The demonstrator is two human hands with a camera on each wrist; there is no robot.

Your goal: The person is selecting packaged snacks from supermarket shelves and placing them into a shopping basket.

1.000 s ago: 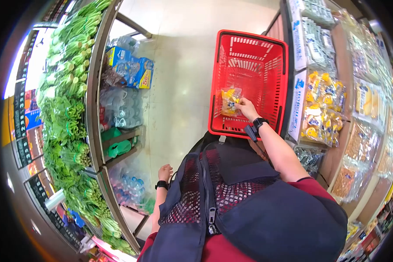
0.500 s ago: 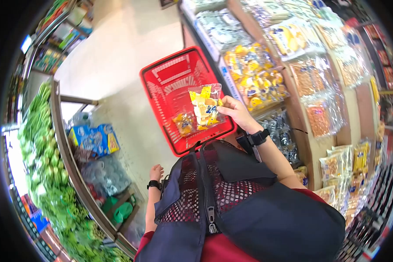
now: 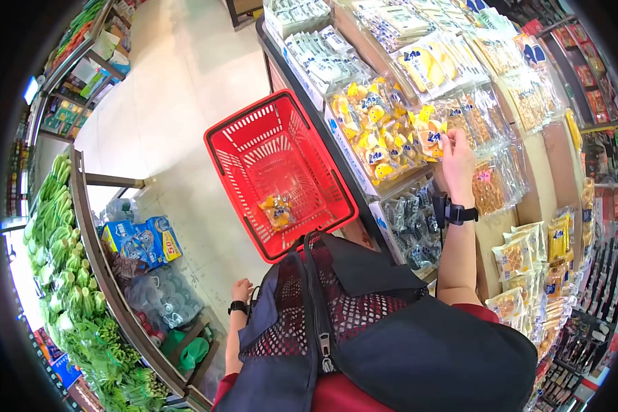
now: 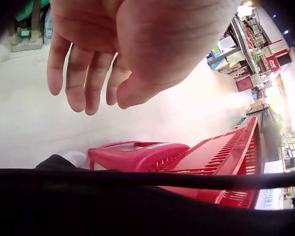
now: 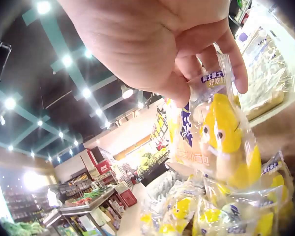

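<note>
My right hand (image 3: 458, 161) pinches the top edge of a clear snack packet (image 5: 225, 130) printed with a yellow cartoon figure and dark blue lettering. In the head view this packet hangs at the right side of a shelf bin of similar yellow packets (image 3: 374, 127); the right wrist view has several of them just below it. Inside the red shopping basket (image 3: 216, 147) one like packet (image 3: 277, 211) lies near the close end. My left hand (image 3: 241, 289) hangs at my side, holding nothing, its fingers (image 4: 77, 81) loosely bent in the left wrist view.
Flat packets of biscuits (image 3: 491, 177) lie on the sloped shelf to the right, with dark-looking packets (image 3: 410, 226) in a lower bin. A rack of leafy greens (image 3: 72, 288) runs along the left, above wrapped bottles (image 3: 165, 299) and a blue pack (image 3: 143, 240). Pale floor (image 3: 172, 89) lies between.
My right hand went from a packet inside the basket to holding one up above the basket, then moved right to the shelf bin with a packet. The view turned right; my left hand stayed low.
</note>
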